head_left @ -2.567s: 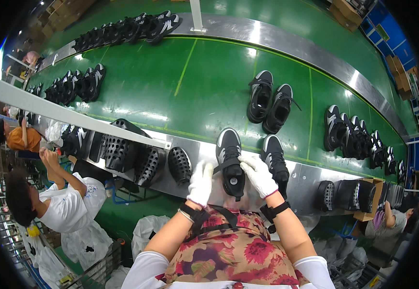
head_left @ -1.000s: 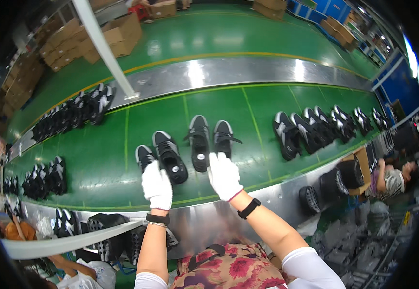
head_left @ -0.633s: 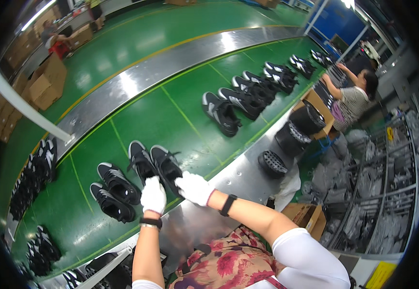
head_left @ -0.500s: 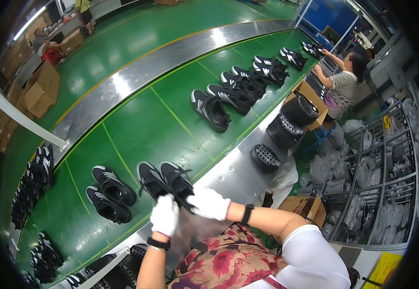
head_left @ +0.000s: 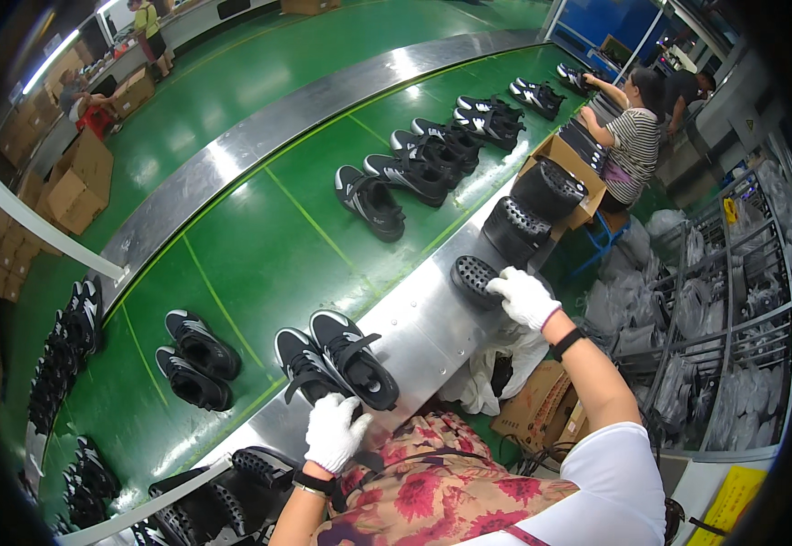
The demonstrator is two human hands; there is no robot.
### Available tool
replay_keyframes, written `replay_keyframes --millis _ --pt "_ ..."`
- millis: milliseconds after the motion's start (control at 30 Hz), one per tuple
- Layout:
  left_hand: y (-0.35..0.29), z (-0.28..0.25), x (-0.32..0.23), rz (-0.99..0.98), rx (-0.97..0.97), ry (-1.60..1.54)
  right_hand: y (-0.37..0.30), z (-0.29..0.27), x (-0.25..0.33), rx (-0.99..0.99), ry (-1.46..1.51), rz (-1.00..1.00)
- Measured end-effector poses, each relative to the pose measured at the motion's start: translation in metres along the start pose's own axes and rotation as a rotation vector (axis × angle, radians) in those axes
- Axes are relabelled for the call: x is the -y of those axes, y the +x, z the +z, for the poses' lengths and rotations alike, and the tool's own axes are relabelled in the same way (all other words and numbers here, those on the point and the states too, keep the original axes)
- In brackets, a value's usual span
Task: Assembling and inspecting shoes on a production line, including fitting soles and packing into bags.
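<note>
**Curled gloves, split reach: one hand at a heel, the other at a block**

Your left hand (head_left: 334, 435) curls at the heel of the left shoe (head_left: 298, 357); whether its fingers have closed on that heel, the view does not show. Beside it, the right shoe (head_left: 346, 346) stands with its strap (head_left: 360, 347) sticking out loose. Both shoes straddle the line between the green belt (head_left: 259, 237) and the metal ledge (head_left: 423, 337), toes on the belt side. Farther out, your right hand (head_left: 526, 298) meets the near edge of a black perforated block (head_left: 472, 280) on the ledge, fingertips bent; how firm that hold is stays hidden. Beyond sit more black blocks (head_left: 516, 226), a carton (head_left: 582, 215) and, past it, a co-worker (head_left: 637, 136) in stripes.

The risk lies in the spread of your arms. A tug at the heel could skew the left shoe against its mate. The loose strap could snag a glove passing over it. A hold only at the block's edge could let it slip or drop off the ledge, especially with your attention divided.
</note>
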State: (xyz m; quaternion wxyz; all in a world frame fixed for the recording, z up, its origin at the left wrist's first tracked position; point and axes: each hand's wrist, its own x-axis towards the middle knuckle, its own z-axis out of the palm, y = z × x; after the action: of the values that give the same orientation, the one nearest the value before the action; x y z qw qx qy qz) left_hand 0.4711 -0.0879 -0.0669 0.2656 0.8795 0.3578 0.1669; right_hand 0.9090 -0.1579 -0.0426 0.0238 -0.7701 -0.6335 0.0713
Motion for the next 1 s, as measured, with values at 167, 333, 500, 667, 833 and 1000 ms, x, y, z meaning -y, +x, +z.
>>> replay_keyframes --millis 167,333,500,667,833,1000 --pt "0.0 0.011 0.0 -0.147 0.102 -0.013 0.004 0.012 -0.006 0.108 -0.026 0.073" --pt "-0.005 0.0 0.0 -0.131 0.023 -0.076 0.0 -0.017 0.015 0.045 -0.108 0.026" --pt "0.014 -0.026 -0.013 -0.381 -0.07 -1.271 -0.017 -0.059 0.125 -0.164 0.381 -0.472" --pt "0.028 -0.03 -0.027 -0.512 -0.067 -1.501 -0.032 -0.029 0.228 0.103 0.665 -0.686" --pt "0.019 -0.008 -0.028 -0.754 -0.504 -1.257 -0.042 -0.01 0.259 0.167 0.935 -0.184" --pt "0.022 0.014 -0.029 -0.6 -0.248 -0.962 -0.057 0.006 0.235 -0.035 1.015 -0.053"
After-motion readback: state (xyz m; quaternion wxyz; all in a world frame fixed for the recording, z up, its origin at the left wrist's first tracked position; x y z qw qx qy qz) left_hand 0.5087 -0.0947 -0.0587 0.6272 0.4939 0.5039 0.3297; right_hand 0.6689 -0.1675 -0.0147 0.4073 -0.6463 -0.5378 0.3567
